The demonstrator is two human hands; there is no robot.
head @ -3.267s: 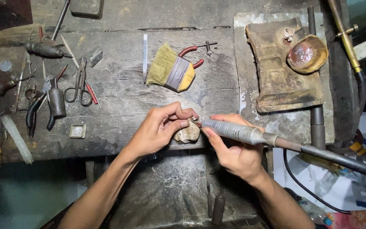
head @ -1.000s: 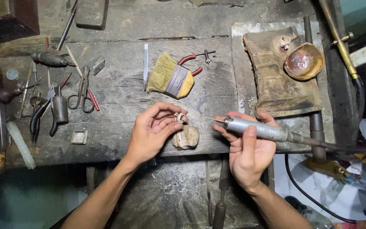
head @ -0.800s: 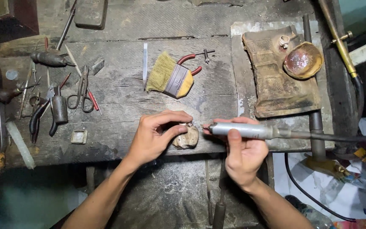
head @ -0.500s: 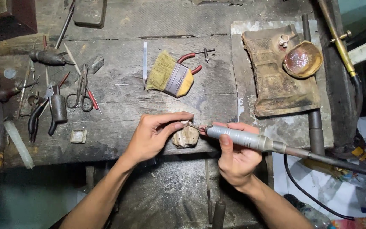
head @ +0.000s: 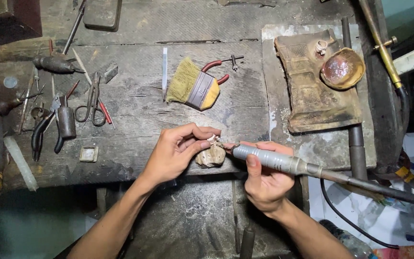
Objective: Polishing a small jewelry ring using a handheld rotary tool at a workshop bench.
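A dark, scarred wooden surface (head: 135, 124) fills most of the view, its grain cracked and stained, with a pale grey slab (head: 283, 110) set into its right part. Below the front edge lies a shadowed lower shelf (head: 192, 225), and to the left the floor (head: 29, 225) shows a dull teal. At the right a light marbled floor (head: 384, 220) appears beyond a dark pipe (head: 358, 148), and light falls evenly from above.

The left hand (head: 176, 153) pinches a small pale ring (head: 212, 139) over a worn peg (head: 211, 156) at the bench (head: 135, 139) edge. The right hand (head: 264, 182) grips a grey rotary handpiece (head: 269, 160), its tip at the ring. A yellow brush (head: 195, 87) and scissors (head: 92, 100) lie behind, a brass bowl (head: 342, 68) to the right
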